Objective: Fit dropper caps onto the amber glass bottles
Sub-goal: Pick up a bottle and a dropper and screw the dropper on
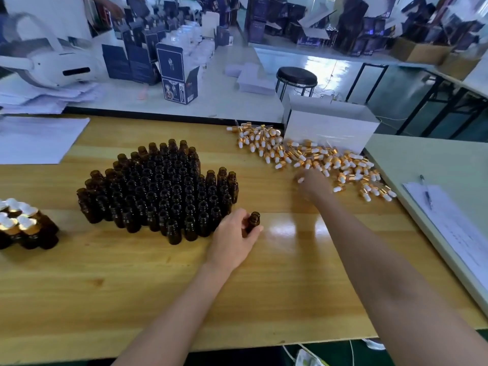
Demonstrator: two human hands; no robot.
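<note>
Okay, left hand (232,239) is gripping a single bottle (254,221), fingers curling round its body, mouth pointing up and uncovered, probably so a cap can go straight in. It is sitting just off the 4 o'clock edge of the block of open bottles (158,191), which are standing packed together mid-bench, likely for quick picking from the near side.

Right hand (313,183) is reaching out toward 1 o'clock and is touching the near edge of the pile of caps (340,162). It is blurring, so I cannot tell whether its fingers are pinching a cap or lying loose. The caps are lying scattered on the bench (132,286) beside a white box (330,125), within easy reach of that hand.

Capped bottles (23,223) are standing grouped at 9 o'clock, well apart from the open ones, presumably keeping finished work separate.

Writing: dark cartons (174,72) at 11 o'clock are showing printed pictures, but the text is too small to read. A sheet of paper (454,228) with a pen (426,192) is lying at 3 o'clock, and its print is also unreadable. No brand is showing on the bottles.
</note>
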